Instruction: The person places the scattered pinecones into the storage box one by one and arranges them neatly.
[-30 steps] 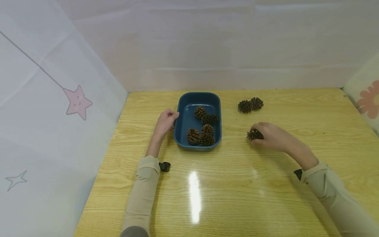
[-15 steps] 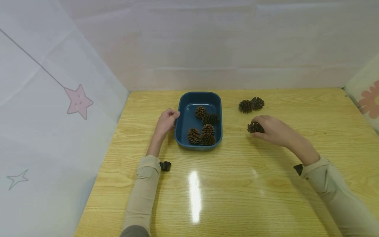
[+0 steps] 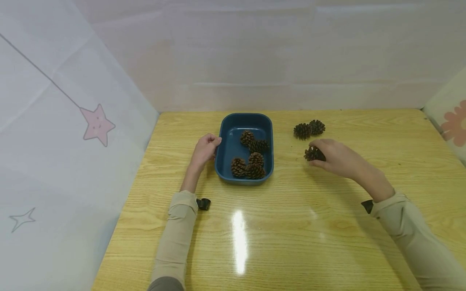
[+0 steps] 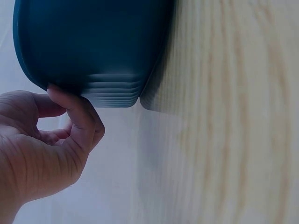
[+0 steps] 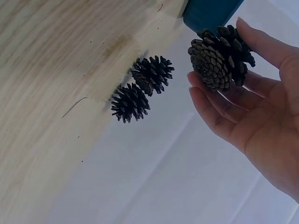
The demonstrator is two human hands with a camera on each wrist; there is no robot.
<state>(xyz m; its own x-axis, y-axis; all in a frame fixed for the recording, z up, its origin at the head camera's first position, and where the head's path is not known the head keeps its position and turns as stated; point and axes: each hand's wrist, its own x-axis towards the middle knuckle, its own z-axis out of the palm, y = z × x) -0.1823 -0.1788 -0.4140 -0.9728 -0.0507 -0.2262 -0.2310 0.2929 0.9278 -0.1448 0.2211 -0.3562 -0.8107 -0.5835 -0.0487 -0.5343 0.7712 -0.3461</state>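
My left hand (image 3: pixel 205 151) pinches the left rim of a blue rectangular tub (image 3: pixel 222 169), thumb on the edge, as the left wrist view also shows. Several brown pine cones (image 3: pixel 255 171) lie in the tub, mostly towards its near end. To the right of the tub, my right hand (image 3: pixel 336 159) holds a dark pine cone (image 5: pixel 212 63) between thumb and fingers, raised over the table in the right wrist view. Beyond that hand, two more pine cones (image 3: pixel 308 129) lie side by side on the wood.
The tub stands on a glossy wooden table (image 3: pixel 284 226) near its back edge. Pale sheets form a back wall (image 3: pixel 255 52) and side walls. A pink star (image 3: pixel 97 125) is printed on the left one.
My right hand has risen slightly off the table and shifted a little away from me, carrying the pine cone. My left hand stays on the tub's rim.
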